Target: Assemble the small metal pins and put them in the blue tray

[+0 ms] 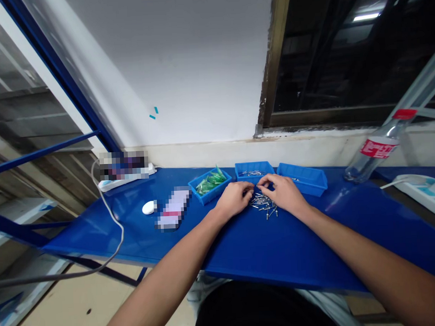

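Observation:
A loose pile of thin silver blind rivets (pixel 265 205) lies on the blue table between my hands. My left hand (pixel 236 197) rests at the pile's left side, fingers curled together; whatever is in them is hidden. From the right, my right hand (pixel 281 190) reaches over the pile, thumb and forefinger pinched on a small dark-tipped piece, apparently a rivet. Behind the hands, a blue bin (pixel 254 165) contains several more rivets. Beside it, another blue bin (pixel 314 186) has a few small pieces in it. Green plastic packets (pixel 211 181) fill a third bin (pixel 203 199) left of my left hand.
A blurred-out phone-like object (pixel 174 208) and a white round case (pixel 149 207) lie on the table (pixel 272 256) at left. A power strip (pixel 128 177) with a grey cable (pixel 120 229) sits behind them. At right stand a red-capped bottle (pixel 377 149) and another power strip (pixel 424 192).

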Demonstrator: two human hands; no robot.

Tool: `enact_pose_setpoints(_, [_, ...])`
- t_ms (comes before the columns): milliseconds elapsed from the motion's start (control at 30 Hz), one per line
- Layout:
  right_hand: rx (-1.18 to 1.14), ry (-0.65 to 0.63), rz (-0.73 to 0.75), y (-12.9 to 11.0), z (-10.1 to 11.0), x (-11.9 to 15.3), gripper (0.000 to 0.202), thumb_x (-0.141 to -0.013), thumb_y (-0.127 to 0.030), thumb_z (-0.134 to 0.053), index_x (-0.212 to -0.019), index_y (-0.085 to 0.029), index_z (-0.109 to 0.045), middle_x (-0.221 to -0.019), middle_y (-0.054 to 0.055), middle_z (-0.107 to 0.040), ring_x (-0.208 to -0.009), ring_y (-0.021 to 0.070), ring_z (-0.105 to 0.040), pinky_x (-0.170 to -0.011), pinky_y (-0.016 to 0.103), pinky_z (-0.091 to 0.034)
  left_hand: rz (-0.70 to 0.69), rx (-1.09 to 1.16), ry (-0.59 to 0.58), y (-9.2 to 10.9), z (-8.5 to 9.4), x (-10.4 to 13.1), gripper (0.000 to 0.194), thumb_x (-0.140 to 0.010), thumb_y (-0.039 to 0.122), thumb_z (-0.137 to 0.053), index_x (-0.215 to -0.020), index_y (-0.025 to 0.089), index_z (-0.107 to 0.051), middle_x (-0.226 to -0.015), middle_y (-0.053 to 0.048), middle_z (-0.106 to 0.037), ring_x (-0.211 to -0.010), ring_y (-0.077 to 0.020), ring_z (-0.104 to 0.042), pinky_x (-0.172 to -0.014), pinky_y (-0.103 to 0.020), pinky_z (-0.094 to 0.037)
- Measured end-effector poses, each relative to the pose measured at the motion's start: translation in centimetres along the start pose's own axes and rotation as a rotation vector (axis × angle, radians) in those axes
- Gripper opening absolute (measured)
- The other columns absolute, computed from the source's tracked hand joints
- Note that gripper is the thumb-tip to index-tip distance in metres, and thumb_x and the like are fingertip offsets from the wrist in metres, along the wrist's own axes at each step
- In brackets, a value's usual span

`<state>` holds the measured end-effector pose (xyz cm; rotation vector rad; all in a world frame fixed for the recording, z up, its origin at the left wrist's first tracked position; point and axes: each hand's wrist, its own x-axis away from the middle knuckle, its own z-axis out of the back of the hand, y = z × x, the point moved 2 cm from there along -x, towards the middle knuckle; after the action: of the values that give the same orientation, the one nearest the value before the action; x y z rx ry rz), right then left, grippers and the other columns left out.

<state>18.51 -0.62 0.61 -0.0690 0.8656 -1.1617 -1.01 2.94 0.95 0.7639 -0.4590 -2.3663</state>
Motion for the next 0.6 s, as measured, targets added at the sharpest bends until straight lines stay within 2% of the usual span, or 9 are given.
enact_pose_setpoints(100, [-0.159, 0.072, -0.128, -1.1, 0.6, 0.4, 0.012, -0.088, -0.032, -0.069, -0.093, -0.022, -0.074, -0.08, 0.002, -0.075, -0.06, 0.0166, -0.062, -0.062, 0.031, -0.05, 0.012, 0.048, 0.019, 0.5, 0.4, 0.0, 0.026, -0.098, 0.024, -0.058, -0.113, 0.018, -0.077, -0.111, -0.006, -0.08, -0.096, -0.021, -0.075, -0.091, -0.029, -0.056])
enact_pose_setpoints(300, [-0.378, 0.114, -0.147, -2.1, 0.6, 1.0, 0.025, -0.088, -0.039, -0.071, -0.102, -0.019, -0.071, -0.096, 0.008, -0.076, -0.075, 0.0197, -0.07, -0.067, 0.032, -0.055, 0.082, 0.199, 0.111, 1.2, 1.1, -0.1, 0.025, -0.097, 0.028, -0.06, -0.112, 0.02, -0.079, -0.114, -0.003, -0.08, -0.101, -0.0219, -0.076, -0.092, -0.03, -0.057])
enact_pose_setpoints(433, [-0.295, 0.099, -0.055, -2.2, 0.7, 1.0, 0.023, -0.092, -0.035, -0.065, -0.109, -0.02, -0.071, -0.099, 0.009, -0.074, -0.076, 0.0196, -0.069, -0.07, 0.033, -0.057, 0.068, 0.246, 0.107, 1.7, 1.2, -0.1, 0.025, -0.097, 0.027, -0.06, -0.11, 0.019, -0.079, -0.11, -0.003, -0.08, -0.099, -0.0208, -0.076, -0.09, -0.029, -0.057])
enact_pose_setpoints(600, [-0.161, 0.091, 0.034, -2.6, 1.0, 1.1, 0.017, -0.094, -0.029, -0.059, -0.102, -0.023, -0.072, -0.092, 0.006, -0.071, -0.07, 0.0183, -0.064, -0.067, 0.033, -0.055, 0.073, 0.222, 0.067, 2.1, 1.4, 0.0, 0.028, -0.1, 0.033, -0.057, -0.106, 0.017, -0.079, -0.105, -0.003, -0.081, -0.089, -0.0194, -0.074, -0.081, -0.027, -0.055])
